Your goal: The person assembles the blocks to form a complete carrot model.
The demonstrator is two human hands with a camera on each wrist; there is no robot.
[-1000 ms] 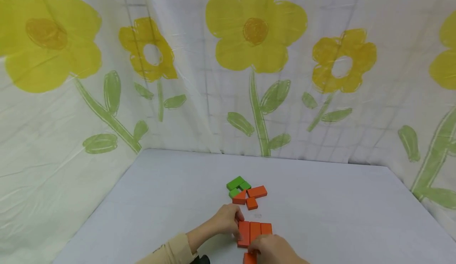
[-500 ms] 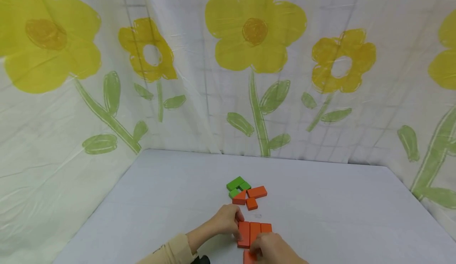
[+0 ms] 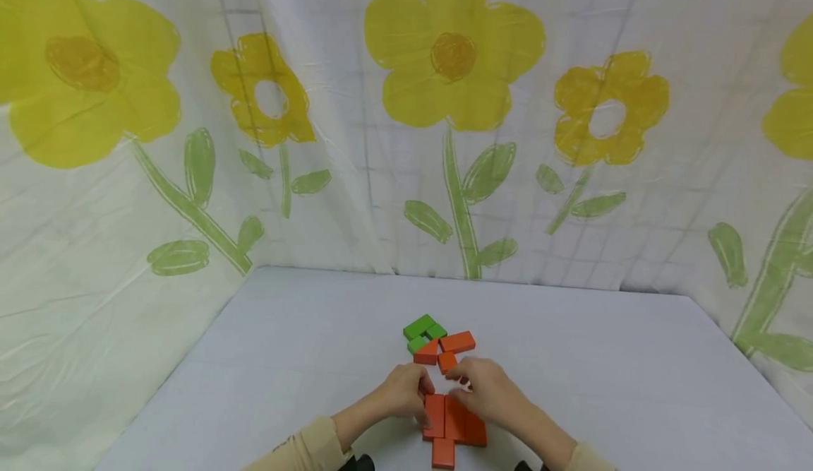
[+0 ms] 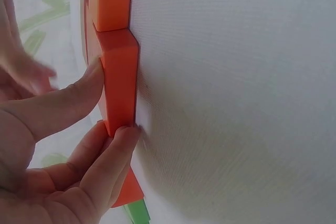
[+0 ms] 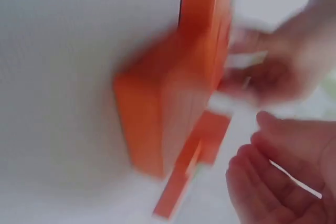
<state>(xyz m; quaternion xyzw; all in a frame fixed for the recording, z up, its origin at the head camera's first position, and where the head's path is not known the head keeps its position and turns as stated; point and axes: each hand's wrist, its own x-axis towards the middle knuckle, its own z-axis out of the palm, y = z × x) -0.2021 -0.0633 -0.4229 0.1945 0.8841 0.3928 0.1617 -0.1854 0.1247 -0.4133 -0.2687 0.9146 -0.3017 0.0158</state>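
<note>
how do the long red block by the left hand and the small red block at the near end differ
The long red block is longer; the small red block is short and almost square on top. The left hand touches the long red block, while no hand touches the small red block. Both are orange-red and lie on the table, end against end.

A long red-orange block (image 3: pixel 435 414) lies flat, side by side with a matching block (image 3: pixel 455 421); a third block (image 3: pixel 478 434) (darker, partly hidden) adjoins that one on the right. A shorter block (image 3: pixel 443 453) butts against their near ends. Beyond, well apart, lies a small orange square block (image 3: pixel 447 362), slightly turned.
</note>
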